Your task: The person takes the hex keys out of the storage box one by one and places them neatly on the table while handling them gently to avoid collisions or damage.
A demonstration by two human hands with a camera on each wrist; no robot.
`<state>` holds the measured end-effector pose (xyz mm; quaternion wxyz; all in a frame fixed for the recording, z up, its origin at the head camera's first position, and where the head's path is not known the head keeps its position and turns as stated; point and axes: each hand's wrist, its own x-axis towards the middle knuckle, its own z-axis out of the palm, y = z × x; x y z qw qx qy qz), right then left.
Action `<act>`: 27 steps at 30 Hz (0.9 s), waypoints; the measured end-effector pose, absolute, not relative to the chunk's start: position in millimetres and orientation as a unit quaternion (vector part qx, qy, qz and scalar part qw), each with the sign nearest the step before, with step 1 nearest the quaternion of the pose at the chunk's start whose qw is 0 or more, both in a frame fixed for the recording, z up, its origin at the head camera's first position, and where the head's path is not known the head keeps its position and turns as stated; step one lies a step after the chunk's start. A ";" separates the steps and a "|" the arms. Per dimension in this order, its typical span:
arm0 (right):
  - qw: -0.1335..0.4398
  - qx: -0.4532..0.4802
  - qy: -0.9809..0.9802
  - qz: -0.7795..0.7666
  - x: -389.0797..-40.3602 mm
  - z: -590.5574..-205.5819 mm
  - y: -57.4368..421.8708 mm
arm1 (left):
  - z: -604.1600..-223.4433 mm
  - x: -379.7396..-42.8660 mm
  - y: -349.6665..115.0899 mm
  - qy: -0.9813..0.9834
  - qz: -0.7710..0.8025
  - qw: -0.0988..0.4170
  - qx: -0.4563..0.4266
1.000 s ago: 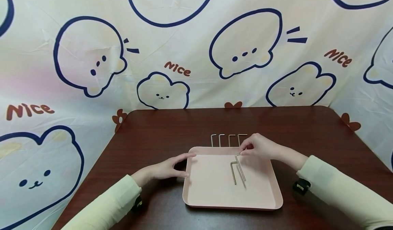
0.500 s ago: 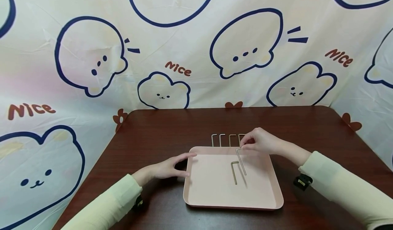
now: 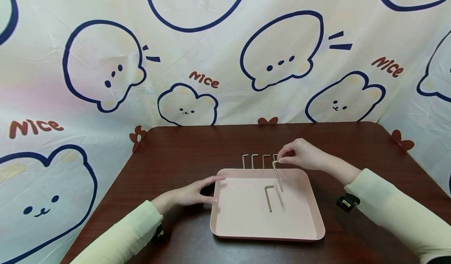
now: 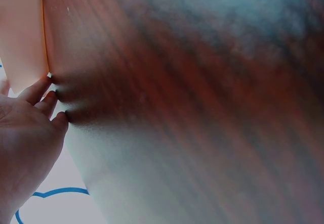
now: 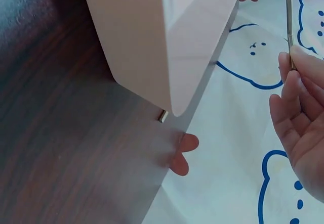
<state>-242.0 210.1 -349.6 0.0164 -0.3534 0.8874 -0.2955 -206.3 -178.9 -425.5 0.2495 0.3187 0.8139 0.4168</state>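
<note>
My right hand [image 3: 304, 154] pinches the short end of an L-shaped hex key [image 3: 277, 176] between thumb and fingertips, above the tray's far edge. Its long leg hangs down, slightly tilted, as the right wrist view also shows the hex key [image 5: 289, 11] in the fingers. One more hex key [image 3: 268, 199] lies inside the pink tray [image 3: 239, 221]. My left hand [image 3: 192, 191] rests at the tray's left rim, thumb and fingers spread along it; in the left wrist view the left hand [image 4: 30, 133] touches the table beside the tray.
Behind the tray, several hex keys lie in a row on the dark wooden table [image 3: 183, 150], among them a leftmost hex key [image 3: 244, 161]; the rightmost is partly covered by my right hand. A cartoon-printed cloth [image 3: 225, 60] hangs behind the table.
My right hand has lifted the hex key from over the tray's middle up and away toward the far rim. The left hand and the tray have stayed put.
</note>
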 end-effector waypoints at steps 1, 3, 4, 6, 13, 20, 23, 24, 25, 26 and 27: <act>0.015 -0.351 0.889 -0.295 -242.6 -348.5 210.6 | -425.7 -206.5 -178.8 0.814 0.417 0.250 0.319; 0.014 -0.347 0.891 -0.293 -244.1 -346.8 211.8 | -425.7 -206.7 -178.8 0.814 0.416 0.250 0.319; 0.013 -0.347 0.891 -0.291 -244.9 -345.8 212.3 | -425.8 -206.9 -178.8 0.814 0.416 0.250 0.320; 0.011 -0.346 0.892 -0.289 -246.7 -343.8 213.0 | -425.9 -207.0 -178.8 0.813 0.415 0.251 0.320; 0.007 -0.341 0.896 -0.286 -252.1 -337.6 215.5 | -426.4 -207.3 -178.9 0.813 0.420 0.258 0.310; 0.009 -0.328 0.901 -0.284 -257.9 -334.4 216.8 | -425.3 -207.1 -179.2 0.816 0.420 0.259 0.303; 0.011 -0.323 0.901 -0.288 -261.1 -334.9 218.0 | -424.9 -206.8 -179.1 0.817 0.419 0.257 0.303; 0.012 -0.320 0.902 -0.289 -262.1 -335.1 218.5 | -424.8 -206.7 -179.1 0.817 0.418 0.257 0.303; 0.012 -0.317 0.903 -0.291 -263.2 -335.3 219.2 | -424.5 -206.4 -179.1 0.818 0.417 0.257 0.303; 0.012 -0.313 0.903 -0.293 -264.2 -335.5 219.9 | -424.4 -206.2 -179.1 0.818 0.417 0.257 0.302; 0.011 -0.309 0.904 -0.294 -265.2 -335.6 220.6 | -424.2 -206.1 -179.0 0.818 0.417 0.257 0.302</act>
